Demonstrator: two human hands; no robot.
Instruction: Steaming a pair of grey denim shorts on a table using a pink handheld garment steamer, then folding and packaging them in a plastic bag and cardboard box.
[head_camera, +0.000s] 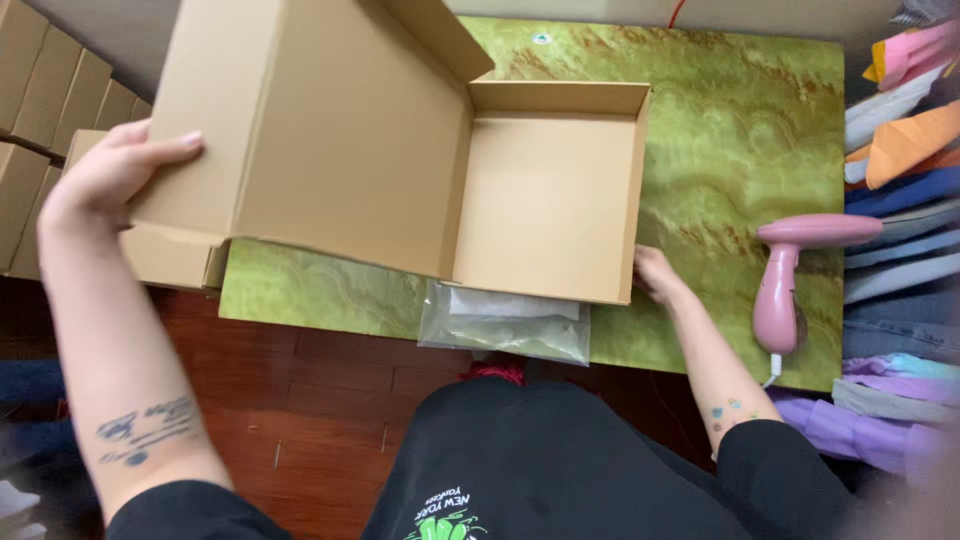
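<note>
An open brown cardboard box (545, 205) sits on the green marbled table (740, 130), its tray empty and its big lid (320, 120) lifted to the left. My left hand (110, 170) grips the lid's outer edge. At the tray's near right corner, my right hand (655, 275) touches the box wall with fingers partly hidden behind it. A clear plastic bag with a pale folded item (505, 320) lies under the box's near edge, hanging over the table front.
A pink handheld steamer (785, 275) with a white cord lies on the table's right side. Folded garments (900, 200) of many colours are stacked at the right. Flat cardboard boxes (50, 100) are piled at the left. Dark wood floor (300, 400) lies below.
</note>
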